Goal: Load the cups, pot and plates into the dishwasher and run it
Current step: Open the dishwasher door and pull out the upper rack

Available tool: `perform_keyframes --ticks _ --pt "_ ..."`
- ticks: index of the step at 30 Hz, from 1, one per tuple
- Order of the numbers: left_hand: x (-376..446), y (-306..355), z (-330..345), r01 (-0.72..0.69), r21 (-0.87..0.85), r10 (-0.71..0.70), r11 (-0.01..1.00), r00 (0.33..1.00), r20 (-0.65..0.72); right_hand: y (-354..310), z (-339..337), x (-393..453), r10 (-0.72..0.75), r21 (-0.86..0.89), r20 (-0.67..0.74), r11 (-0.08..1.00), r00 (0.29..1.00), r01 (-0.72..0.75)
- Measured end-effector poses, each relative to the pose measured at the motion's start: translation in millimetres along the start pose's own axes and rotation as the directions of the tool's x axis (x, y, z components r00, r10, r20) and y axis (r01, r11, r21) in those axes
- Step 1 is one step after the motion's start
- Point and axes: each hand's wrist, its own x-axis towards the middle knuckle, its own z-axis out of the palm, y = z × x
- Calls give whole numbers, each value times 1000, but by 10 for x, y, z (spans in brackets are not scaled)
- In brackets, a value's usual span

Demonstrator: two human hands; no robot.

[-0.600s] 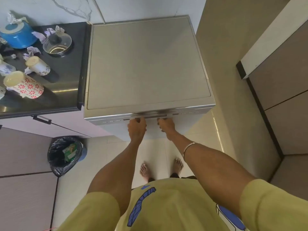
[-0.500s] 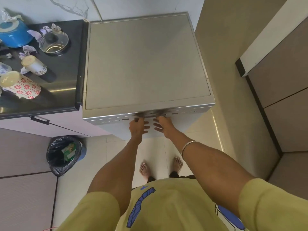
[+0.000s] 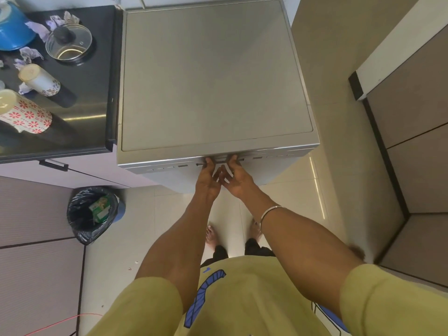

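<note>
The silver dishwasher [image 3: 208, 76] stands closed under me, its door's top edge and button strip facing me. My left hand [image 3: 208, 177] and my right hand [image 3: 237, 177] are side by side at the middle of that front edge. Their fingers stretch up, spread, and the tips touch the handle recess. Neither hand holds anything. On the black counter [image 3: 97, 98] to the left stand a red-flowered cup [image 3: 25, 113], a smaller patterned cup [image 3: 40, 80], a steel pot with a glass lid [image 3: 69, 43] and a blue pot [image 3: 12, 27]. No plates are in view.
Crumpled paper scraps [image 3: 30, 53] lie among the dishes. A black-lined bin [image 3: 93, 212] stands on the floor left of my legs. Brown cabinets [image 3: 417, 132] close in the right side. A red cable [image 3: 60, 320] runs over the floor at bottom left.
My hands gripped the door's top edge, then loosened with fingers spread. Now they sit closer together with fingertips on the handle recess. The door stays closed.
</note>
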Motion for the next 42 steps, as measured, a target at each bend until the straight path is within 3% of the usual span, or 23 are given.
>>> perform_keyframes --ticks 6,11,14,18,20,22,25,28,31,33,35,38,42 --pt "65 -72 31 -33 68 36 997 998 -52 21 47 29 -28 -125 -38 992 999 23" --pt "89 -139 36 -36 135 68 990 967 -244 106 71 41 -65 -236 -212 972 975 13" --pt "20 -213 -24 -19 176 79 984 938 -338 164 -48 -23 -163 -407 -287 913 944 34" --pt "-22 -147 -121 -59 396 183 916 942 -282 102 -199 -91 -330 -657 -248 748 911 92" --pt "-48 -77 -183 -56 659 267 750 937 -225 45 -194 -146 -309 -801 -196 598 931 30" --pt "-58 -49 -259 2 866 364 500 907 -212 5 -154 -203 -315 -927 -132 376 940 -4" --pt "-87 -73 -247 67 976 587 208 789 -179 -64 -89 -259 -512 -994 -104 92 852 -66" --pt "-189 -51 -166 -31 996 711 -85 699 83 -25 -124 -238 -649 -998 -46 -6 760 -65" --pt "-159 30 -149 -172 917 710 -360 587 389 18 -110 -287 -752 -993 102 -112 652 26" --pt "-119 76 -190 -186 876 680 -446 565 467 4 -68 -327 -779 -972 234 -197 582 128" --pt "-99 99 -257 -235 844 645 -482 557 523 -1 -51 -316 -782 -944 327 -300 531 139" --pt "-83 59 -371 -315 787 588 -530 533 609 41 -63 -279 -764 -922 362 -379 534 83" --pt "-110 -12 -405 -362 765 496 -533 599 629 103 -167 -252 -702 -873 443 -479 558 90"
